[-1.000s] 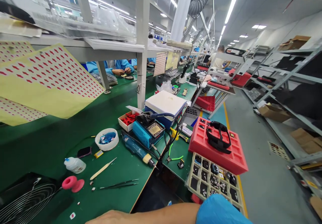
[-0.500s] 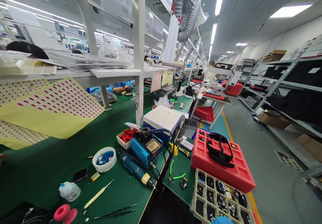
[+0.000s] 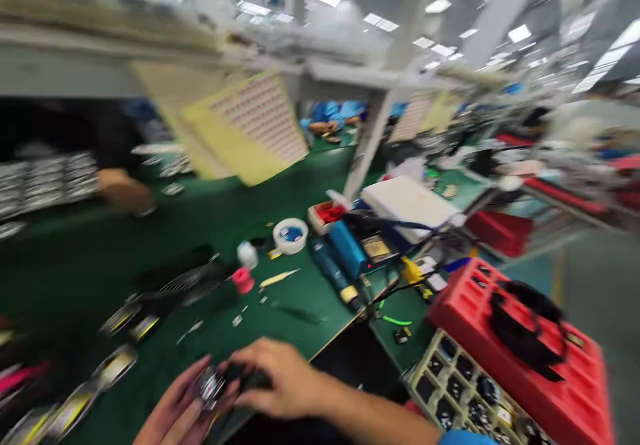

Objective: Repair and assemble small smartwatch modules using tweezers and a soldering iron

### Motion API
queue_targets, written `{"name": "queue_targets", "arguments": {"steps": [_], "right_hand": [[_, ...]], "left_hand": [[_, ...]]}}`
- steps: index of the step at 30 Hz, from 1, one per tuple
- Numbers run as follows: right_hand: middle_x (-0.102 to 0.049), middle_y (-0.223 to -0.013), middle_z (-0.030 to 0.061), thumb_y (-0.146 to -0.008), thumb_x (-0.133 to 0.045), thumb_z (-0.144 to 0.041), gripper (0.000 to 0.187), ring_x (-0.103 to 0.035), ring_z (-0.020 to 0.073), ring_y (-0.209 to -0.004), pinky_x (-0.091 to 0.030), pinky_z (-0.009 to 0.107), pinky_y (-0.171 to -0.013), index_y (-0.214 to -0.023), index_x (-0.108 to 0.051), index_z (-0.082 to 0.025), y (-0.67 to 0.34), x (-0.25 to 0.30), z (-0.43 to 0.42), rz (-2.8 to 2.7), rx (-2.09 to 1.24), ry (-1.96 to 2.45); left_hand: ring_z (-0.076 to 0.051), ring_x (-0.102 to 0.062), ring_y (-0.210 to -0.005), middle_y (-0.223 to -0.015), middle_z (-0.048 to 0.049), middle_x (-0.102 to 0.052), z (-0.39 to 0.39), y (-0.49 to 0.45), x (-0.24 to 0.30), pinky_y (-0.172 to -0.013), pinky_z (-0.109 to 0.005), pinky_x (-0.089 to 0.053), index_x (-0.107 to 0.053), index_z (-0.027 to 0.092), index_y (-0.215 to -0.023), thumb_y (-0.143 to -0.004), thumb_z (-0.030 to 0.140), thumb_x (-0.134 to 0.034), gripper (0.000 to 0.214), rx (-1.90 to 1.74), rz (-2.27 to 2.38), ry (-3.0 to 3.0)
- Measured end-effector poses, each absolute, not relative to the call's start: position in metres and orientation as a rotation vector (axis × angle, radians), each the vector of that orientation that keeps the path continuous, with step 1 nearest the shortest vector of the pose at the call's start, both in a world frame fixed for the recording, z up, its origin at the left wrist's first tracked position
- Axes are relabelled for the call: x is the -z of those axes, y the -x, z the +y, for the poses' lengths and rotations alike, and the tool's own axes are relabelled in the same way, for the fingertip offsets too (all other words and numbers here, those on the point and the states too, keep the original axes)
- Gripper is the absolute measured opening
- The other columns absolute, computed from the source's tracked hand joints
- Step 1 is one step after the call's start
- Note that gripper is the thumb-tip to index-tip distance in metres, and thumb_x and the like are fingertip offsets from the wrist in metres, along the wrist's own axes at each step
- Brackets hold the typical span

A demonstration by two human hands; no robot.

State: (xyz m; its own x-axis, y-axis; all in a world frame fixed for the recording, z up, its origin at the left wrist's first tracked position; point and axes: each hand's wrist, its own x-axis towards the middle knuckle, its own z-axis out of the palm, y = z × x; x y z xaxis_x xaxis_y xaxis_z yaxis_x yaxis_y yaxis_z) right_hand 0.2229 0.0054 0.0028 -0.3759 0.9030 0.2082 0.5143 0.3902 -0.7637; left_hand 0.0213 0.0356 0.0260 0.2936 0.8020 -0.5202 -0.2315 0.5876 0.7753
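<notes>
The picture is smeared by head motion. Both hands meet low at the front edge of the green bench [image 3: 210,231]. My left hand [image 3: 173,411] and my right hand [image 3: 280,378] are closed together around a small dark and silvery part [image 3: 215,385] whose kind I cannot make out. A blue sleeve shows at my right arm. Just beyond the hands lie tweezers [image 3: 297,313], a pink spool [image 3: 243,279] and a cream stick [image 3: 277,277].
A red tray [image 3: 525,378] carrying a black strap sits at the right, above a beige compartment tray [image 3: 465,391]. A blue station [image 3: 347,248], white box [image 3: 407,201], white bowl [image 3: 291,235] and yellow sticker sheets [image 3: 245,131] are behind. Other people's hands [image 3: 123,191] work across the bench.
The view has swung left and down with heavy blur. Both my hands have come into view, closed on a small part; before, only my right forearm showed.
</notes>
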Motion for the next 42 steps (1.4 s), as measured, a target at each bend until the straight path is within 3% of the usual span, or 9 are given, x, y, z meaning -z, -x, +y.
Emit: {"name": "queue_targets", "arguments": {"steps": [2, 4, 7, 10, 15, 22, 29, 37, 42], "right_hand": [[-0.071, -0.124, 0.0133, -0.094, -0.072, -0.037, 0.046, -0.067, 0.0222, -0.117, -0.055, 0.034, -0.102, -0.133, -0.056, -0.017, -0.221, -0.007, -0.013, -1.880, -0.805, 1.154], [-0.071, -0.124, 0.0135, -0.097, -0.064, -0.029, 0.030, -0.066, 0.0218, -0.117, -0.055, 0.038, -0.103, -0.125, -0.058, -0.018, -0.225, -0.015, -0.025, -1.785, -0.808, 1.036], [-0.069, -0.131, 0.0142, -0.097, -0.060, -0.019, 0.021, -0.063, 0.0225, -0.126, -0.055, 0.043, -0.107, -0.118, -0.057, -0.021, -0.229, -0.029, -0.035, -1.812, -0.850, 0.923], [-0.067, -0.138, 0.0144, -0.098, -0.057, -0.015, 0.022, -0.054, 0.0239, -0.142, -0.049, 0.049, -0.116, -0.119, -0.056, -0.021, -0.226, -0.040, -0.041, -1.910, -0.833, 0.871], [-0.062, -0.146, 0.0139, -0.097, -0.058, -0.015, 0.027, -0.038, 0.0261, -0.154, -0.047, 0.050, -0.120, -0.124, -0.059, -0.018, -0.223, -0.042, -0.040, -2.045, -0.764, 0.903], [-0.071, -0.134, 0.0095, -0.098, -0.058, -0.014, 0.020, -0.047, 0.0301, -0.148, -0.051, 0.050, -0.116, -0.117, -0.063, -0.017, -0.225, -0.036, -0.040, -2.039, -0.699, 0.854], [-0.070, -0.133, 0.0157, -0.097, -0.057, -0.011, 0.026, -0.055, 0.0264, -0.142, -0.052, 0.051, -0.116, -0.122, -0.060, -0.016, -0.229, -0.030, -0.041, -1.911, -0.711, 0.905], [-0.058, -0.150, 0.0184, -0.096, -0.059, -0.014, 0.026, -0.031, 0.0293, -0.157, -0.042, 0.055, -0.124, -0.121, -0.060, -0.013, -0.227, -0.029, -0.038, -2.026, -0.727, 0.930], [-0.066, -0.142, 0.0136, -0.095, -0.061, -0.014, 0.025, -0.034, 0.0306, -0.156, -0.045, 0.054, -0.121, -0.120, -0.064, -0.015, -0.228, -0.029, -0.040, -2.024, -0.704, 0.897]], "left_hand": [[-0.030, -0.076, -0.097, -0.121, -0.0060, -0.076, 0.014, -0.005, -0.030, -0.089, -0.041, -0.062, -0.071, 0.028, -0.122, -0.061, 0.040, -0.098, 0.067, -0.771, 1.051, -0.549], [-0.027, -0.077, -0.091, -0.118, -0.0082, -0.076, 0.003, 0.001, -0.032, -0.087, -0.039, -0.063, -0.071, 0.026, -0.122, -0.065, 0.035, -0.097, 0.063, -0.765, 0.927, -0.510], [-0.023, -0.078, -0.083, -0.110, -0.0071, -0.077, -0.003, 0.000, -0.030, -0.078, -0.035, -0.065, -0.072, 0.026, -0.121, -0.076, 0.032, -0.090, 0.049, -0.784, 0.778, -0.480], [-0.021, -0.078, -0.081, -0.101, -0.0048, -0.078, -0.009, -0.001, -0.027, -0.074, -0.031, -0.065, -0.074, 0.025, -0.117, -0.078, 0.031, -0.089, 0.042, -0.783, 0.730, -0.467], [-0.017, -0.075, -0.090, -0.106, -0.0037, -0.078, -0.010, 0.001, -0.021, -0.078, -0.024, -0.062, -0.076, 0.024, -0.111, -0.076, 0.029, -0.090, 0.038, -0.790, 0.767, -0.462], [-0.018, -0.073, -0.098, -0.112, -0.0055, -0.077, -0.002, -0.002, -0.021, -0.086, -0.026, -0.060, -0.075, 0.024, -0.115, -0.080, 0.029, -0.087, 0.038, -0.794, 0.791, -0.491], [-0.019, -0.073, -0.097, -0.115, -0.0063, -0.076, 0.001, -0.008, -0.021, -0.088, -0.030, -0.060, -0.073, 0.024, -0.119, -0.082, 0.029, -0.085, 0.039, -0.765, 0.771, -0.514], [-0.016, -0.073, -0.095, -0.108, -0.0044, -0.077, 0.001, -0.009, -0.022, -0.082, -0.023, -0.061, -0.076, 0.023, -0.114, -0.080, 0.027, -0.087, 0.036, -0.769, 0.795, -0.506], [-0.016, -0.074, -0.099, -0.108, -0.0048, -0.079, 0.002, -0.010, -0.024, -0.088, -0.024, -0.060, -0.076, 0.026, -0.117, -0.084, 0.027, -0.084, 0.034, -0.764, 0.760, -0.531]]}}
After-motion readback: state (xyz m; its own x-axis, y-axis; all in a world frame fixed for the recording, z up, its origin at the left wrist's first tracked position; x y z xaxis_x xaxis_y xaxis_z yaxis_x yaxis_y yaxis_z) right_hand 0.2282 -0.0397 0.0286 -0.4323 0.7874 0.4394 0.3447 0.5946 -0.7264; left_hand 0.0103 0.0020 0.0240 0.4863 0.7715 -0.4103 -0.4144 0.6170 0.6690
